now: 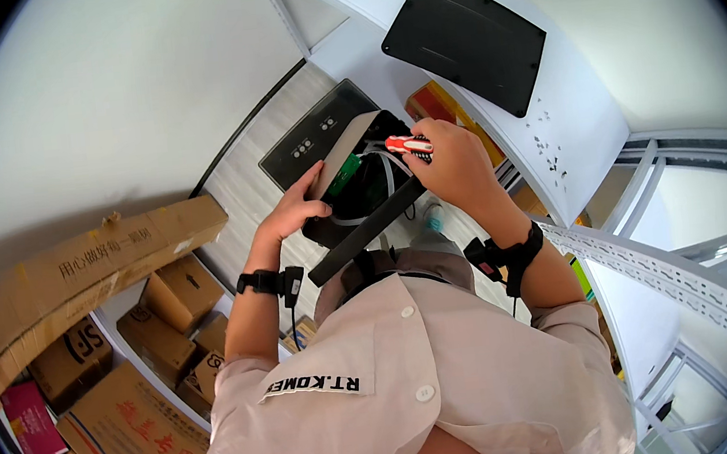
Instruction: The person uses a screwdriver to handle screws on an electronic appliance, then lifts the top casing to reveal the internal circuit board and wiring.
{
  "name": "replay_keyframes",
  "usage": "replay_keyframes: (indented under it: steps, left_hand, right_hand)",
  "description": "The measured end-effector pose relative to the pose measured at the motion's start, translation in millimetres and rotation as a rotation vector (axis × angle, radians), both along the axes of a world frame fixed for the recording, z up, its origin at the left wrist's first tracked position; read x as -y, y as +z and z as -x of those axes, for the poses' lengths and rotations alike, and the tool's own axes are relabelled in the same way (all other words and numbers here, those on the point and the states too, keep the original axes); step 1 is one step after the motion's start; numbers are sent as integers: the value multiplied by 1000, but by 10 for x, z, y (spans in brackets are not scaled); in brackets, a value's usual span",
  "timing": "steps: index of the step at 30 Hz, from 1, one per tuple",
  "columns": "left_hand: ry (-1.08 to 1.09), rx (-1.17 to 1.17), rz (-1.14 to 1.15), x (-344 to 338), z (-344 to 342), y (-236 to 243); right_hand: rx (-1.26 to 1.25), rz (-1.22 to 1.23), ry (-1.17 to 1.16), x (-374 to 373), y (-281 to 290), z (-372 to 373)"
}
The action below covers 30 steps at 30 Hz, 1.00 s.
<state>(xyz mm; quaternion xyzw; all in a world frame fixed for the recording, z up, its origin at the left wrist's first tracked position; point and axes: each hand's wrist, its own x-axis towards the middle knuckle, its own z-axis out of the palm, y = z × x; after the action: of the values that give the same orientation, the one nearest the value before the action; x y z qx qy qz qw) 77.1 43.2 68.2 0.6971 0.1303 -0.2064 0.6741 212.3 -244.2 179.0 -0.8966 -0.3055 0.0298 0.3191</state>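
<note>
In front of my body is an opened black electronic device with a grey edge, a green circuit board and pale cables inside, and a dark panel with buttons beyond it. My left hand grips the grey edge on the device's left side. My right hand is closed round a red-and-white screwdriver over the open interior. A long dark bar runs along the device's near side, below my right hand.
A black plate and scattered small dark pieces lie on a white shelf at upper right. A red-and-yellow box sits under it. Cardboard boxes are stacked at left. Metal shelving frames stand at right.
</note>
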Motion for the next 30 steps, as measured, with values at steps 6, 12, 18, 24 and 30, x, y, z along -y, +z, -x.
replay_keyframes:
  steps: [6,12,18,24,30]
  left_hand:
    - [-54,-34,-45,2,-70,60]
    - [-51,21,-54,6,-58,48]
    - [-50,28,-73,23,-82,54]
    - [-52,4,-40,12,-154,6]
    - [-55,-21,8,4,-200,17]
  right_hand:
    - [-79,-77,-13,-144,-86,-58]
    - [-38,-49,31,-160,-265,-98]
    - [-21,22,18,-165,-290,-91]
    - [54,72,39,-200,-366,-120]
    - [-1,1,163,-173,-357,-263]
